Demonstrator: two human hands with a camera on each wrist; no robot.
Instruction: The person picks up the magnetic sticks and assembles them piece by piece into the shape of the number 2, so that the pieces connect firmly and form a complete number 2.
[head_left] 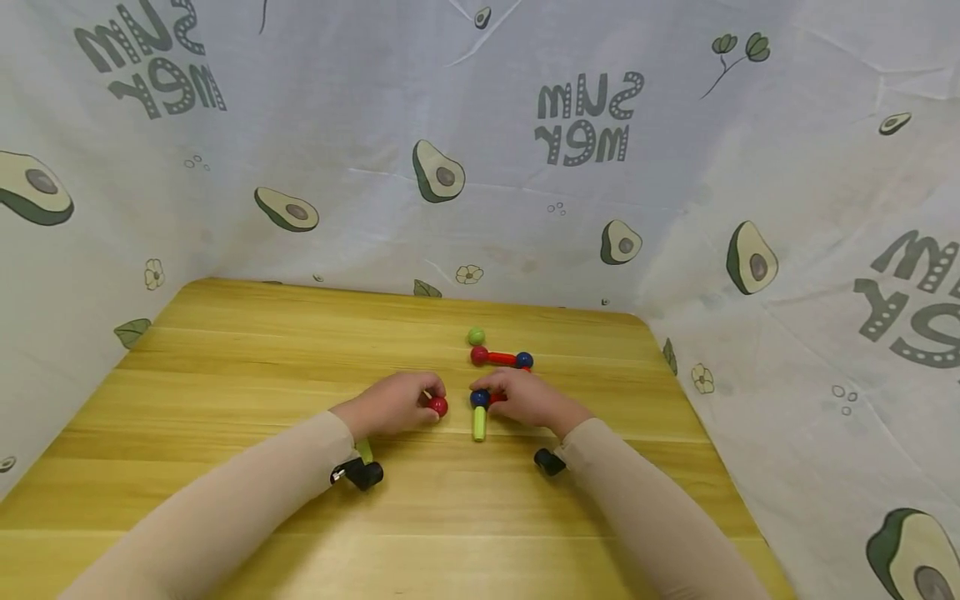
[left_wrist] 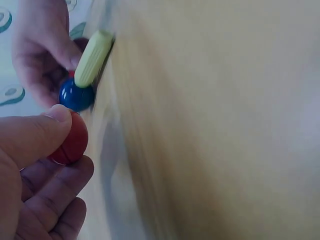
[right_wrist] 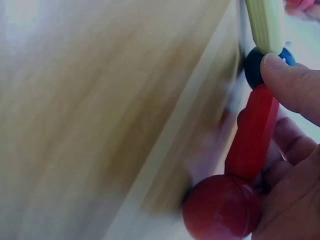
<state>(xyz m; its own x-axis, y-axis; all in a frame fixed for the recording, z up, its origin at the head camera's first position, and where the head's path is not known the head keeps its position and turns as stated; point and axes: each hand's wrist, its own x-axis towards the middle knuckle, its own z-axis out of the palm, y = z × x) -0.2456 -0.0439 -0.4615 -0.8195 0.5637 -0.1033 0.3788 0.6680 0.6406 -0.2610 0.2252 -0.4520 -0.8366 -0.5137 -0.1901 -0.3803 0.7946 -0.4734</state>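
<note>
My left hand pinches a red ball between thumb and fingers; in the left wrist view this ball overlaps the blue one. Just to the right, my right hand grips a joined piece by its blue ball, with the thumb pressed on that ball. A yellow-green rod sticks out of the blue ball toward me. From the same ball a red rod runs under my palm to a red ball, as the right wrist view shows.
Behind my right hand lie a red ball, a red rod and a blue ball in a row, beside a green ball. Another yellow-green rod shows by my left wrist. A printed cloth hangs behind the wooden table.
</note>
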